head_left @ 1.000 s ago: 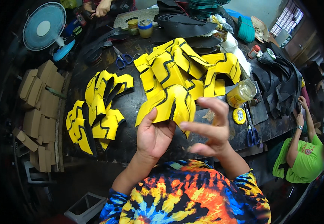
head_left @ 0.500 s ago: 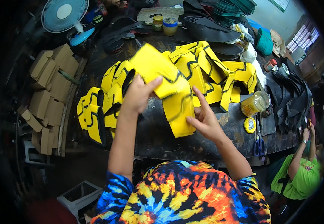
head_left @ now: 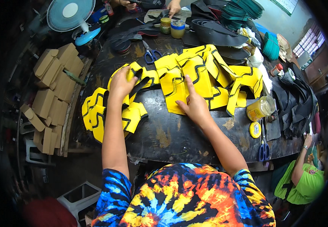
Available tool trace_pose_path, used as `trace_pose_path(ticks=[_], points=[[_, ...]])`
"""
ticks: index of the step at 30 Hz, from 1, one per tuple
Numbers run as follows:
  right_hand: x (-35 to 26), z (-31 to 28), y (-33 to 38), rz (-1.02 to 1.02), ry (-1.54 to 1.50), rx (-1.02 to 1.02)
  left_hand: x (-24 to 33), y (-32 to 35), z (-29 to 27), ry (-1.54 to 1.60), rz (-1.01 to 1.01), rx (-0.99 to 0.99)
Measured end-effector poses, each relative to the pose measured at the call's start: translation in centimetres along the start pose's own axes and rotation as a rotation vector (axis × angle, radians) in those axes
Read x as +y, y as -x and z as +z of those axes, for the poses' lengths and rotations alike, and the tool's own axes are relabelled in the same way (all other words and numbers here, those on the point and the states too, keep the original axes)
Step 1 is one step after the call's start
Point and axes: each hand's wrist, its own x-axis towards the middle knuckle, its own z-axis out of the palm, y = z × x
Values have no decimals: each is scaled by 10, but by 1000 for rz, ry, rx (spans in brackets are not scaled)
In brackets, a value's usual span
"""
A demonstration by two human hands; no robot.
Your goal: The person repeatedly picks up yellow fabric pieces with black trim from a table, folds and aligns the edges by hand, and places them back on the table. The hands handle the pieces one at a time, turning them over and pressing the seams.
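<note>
Flat yellow pieces with black wavy edging, apparently shoe-upper pieces, lie in two groups on the dark worktable (head_left: 156,140). In the left group, my left hand (head_left: 121,85) has its fingers curled over a yellow piece (head_left: 115,73) near the top; its fingertips are partly hidden. My right hand (head_left: 195,106) lies on a yellow piece (head_left: 171,89) at the near left of the right group. The index finger points away from me and the thumb is spread, both touching that piece. My other right-hand fingers are hard to see.
Blue-handled scissors (head_left: 150,55) lie beyond the pieces; another pair (head_left: 263,149) is at the right. An uncovered jar (head_left: 260,109) stands by its yellow lid (head_left: 255,129). Black pieces (head_left: 296,102) are heaped at far right, cardboard boxes (head_left: 45,102) at left. Another person's hand (head_left: 174,6) reaches in at the back.
The yellow pieces I held up between both hands are now down on the right group. My left hand has moved left onto the left group. Another person's hands have appeared at the back.
</note>
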Motion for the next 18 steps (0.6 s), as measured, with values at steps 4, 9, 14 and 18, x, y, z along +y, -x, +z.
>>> trace_pose_path(ticks=[4,9,14,18], points=[[-16,-32,22,-156,-53,135,22,3,-15,169,22,373],[-56,-57,39,-33,-1144,-74,108,38,-23,214,509,638],[-64,-87,42,-139,-1140,280,173,98,-7,317,789,535],[-51,-109,62,-152,-1059,174,189,116,2,484,743,429]])
